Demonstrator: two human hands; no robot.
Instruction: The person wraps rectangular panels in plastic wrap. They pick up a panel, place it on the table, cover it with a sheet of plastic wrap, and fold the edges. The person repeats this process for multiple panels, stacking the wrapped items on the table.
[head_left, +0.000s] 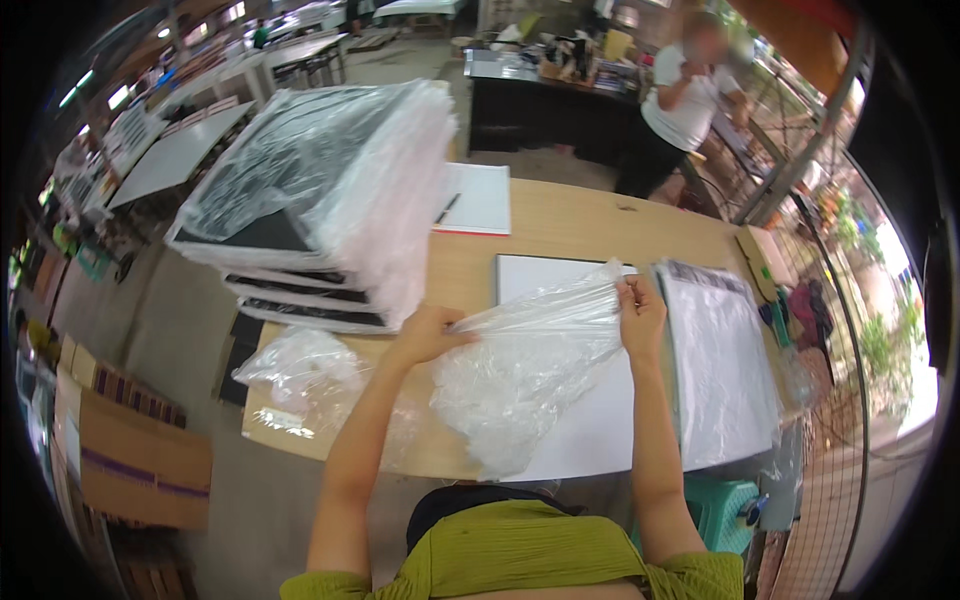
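A clear plastic bag (535, 365) is stretched between my two hands, its loose part hanging down crumpled. My left hand (430, 335) pinches its left edge, and my right hand (640, 305) grips the upper right corner. Beneath the bag lies a flat white panel (590, 430) with a dark edge at its far side. To the right, beside my right forearm, rests a flat item in clear plastic wrap (715, 370). A crumpled heap of clear plastic (305, 365) sits left of my left forearm.
A tall stack of plastic-wrapped dark panels (300, 180) stands at the table's left. Behind it lie a white pad (480, 200) and a pen. A cardboard box (145, 450) is on the floor at left. A person in a white shirt (685, 100) stands beyond the table (590, 215).
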